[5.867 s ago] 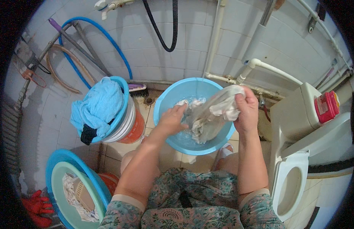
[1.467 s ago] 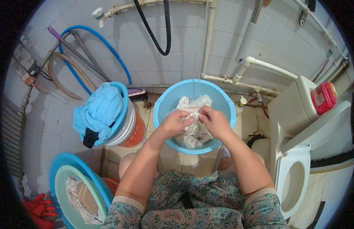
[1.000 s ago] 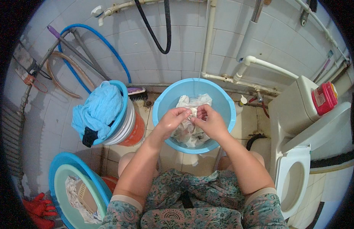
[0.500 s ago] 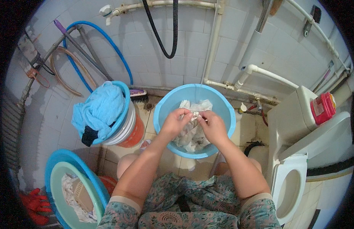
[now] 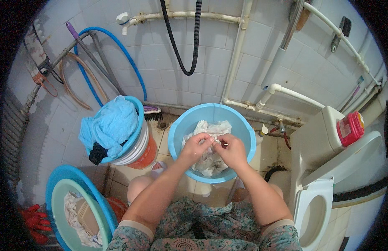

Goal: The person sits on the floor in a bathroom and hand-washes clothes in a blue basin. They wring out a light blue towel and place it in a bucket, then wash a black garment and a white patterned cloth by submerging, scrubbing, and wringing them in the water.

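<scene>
Over a light-blue basin (image 5: 176, 140) on the floor, my two hands meet close together. My left hand (image 5: 195, 148) is closed, thumb and fingers pinching a small white bit of cloth (image 5: 215, 141). From the other side my right hand (image 5: 231, 151) pinches the same bit, fingertips almost touching the left's. Below them, wet crumpled white laundry (image 5: 208, 126) fills the middle of the basin. Whether the pinched bit joins this laundry is hidden by my fingers.
Left stands a bucket (image 5: 144, 150) under a basin of blue cloth (image 5: 109, 122). Nearer, a green basin (image 5: 58, 209) holds white cloth and a beige scoop-like piece. A toilet (image 5: 313, 209) is at the right; a black hose (image 5: 197, 37) hangs ahead.
The view has shifted, so the basin and surroundings sit slightly lower in the picture. My hands remain together on the white cloth, with a small change in finger position.
</scene>
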A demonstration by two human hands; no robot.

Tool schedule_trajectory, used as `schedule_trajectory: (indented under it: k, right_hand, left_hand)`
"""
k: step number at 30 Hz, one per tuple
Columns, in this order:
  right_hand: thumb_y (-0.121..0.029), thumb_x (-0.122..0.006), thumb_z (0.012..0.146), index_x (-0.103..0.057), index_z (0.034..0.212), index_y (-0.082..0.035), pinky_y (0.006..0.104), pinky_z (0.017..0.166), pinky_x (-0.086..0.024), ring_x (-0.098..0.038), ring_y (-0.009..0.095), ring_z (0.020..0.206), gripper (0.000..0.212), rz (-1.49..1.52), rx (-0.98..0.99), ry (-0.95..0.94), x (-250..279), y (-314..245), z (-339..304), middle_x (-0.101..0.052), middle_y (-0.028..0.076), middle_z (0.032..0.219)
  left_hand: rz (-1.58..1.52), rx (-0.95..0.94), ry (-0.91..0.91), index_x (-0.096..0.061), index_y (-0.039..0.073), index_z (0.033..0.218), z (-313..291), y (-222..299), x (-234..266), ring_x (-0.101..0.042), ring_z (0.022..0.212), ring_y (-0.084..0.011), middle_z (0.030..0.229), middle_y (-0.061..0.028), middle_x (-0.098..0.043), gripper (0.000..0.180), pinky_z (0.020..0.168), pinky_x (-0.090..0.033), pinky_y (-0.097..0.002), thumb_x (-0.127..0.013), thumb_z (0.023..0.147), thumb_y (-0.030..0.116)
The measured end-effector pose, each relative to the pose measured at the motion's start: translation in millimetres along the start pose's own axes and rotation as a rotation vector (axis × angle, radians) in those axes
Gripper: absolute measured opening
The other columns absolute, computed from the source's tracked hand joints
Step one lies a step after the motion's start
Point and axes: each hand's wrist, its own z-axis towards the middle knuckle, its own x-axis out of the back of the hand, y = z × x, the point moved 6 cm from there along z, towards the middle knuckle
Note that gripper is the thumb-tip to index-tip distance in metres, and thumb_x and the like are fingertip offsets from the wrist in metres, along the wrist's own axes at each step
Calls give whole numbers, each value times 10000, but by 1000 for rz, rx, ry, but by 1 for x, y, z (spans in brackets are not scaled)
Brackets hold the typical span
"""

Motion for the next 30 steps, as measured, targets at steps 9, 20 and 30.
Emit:
schedule_trajectory:
  k: [9,20,30]
  right_hand:
    - [-219,-610,683,-629,824,-29,365,629,-469,-596,292,704,237,-26,16,65,-2,-2,-1,-611,123,813]
    - [-183,-629,751,-635,915,-38,341,660,-481,-613,265,741,219,67,79,-87,-14,-3,-4,-610,123,823]
    - [-204,-645,788,-611,902,-50,214,613,-419,-537,86,713,195,963,-576,-149,-37,29,-10,-595,7,832]
  left_hand:
    - [-130,-4,10,-580,32,854,1,-9,0,-494,755,-79,798,5,-566,172,690,-407,-240,-549,845,201]
    - [39,-11,31,-544,60,870,5,-5,14,-494,742,-81,825,-4,-565,181,669,-413,-244,-576,843,236]
    - [-425,158,137,-512,55,911,3,-19,0,-520,804,-102,870,-27,-564,167,709,-430,-260,-557,860,207]
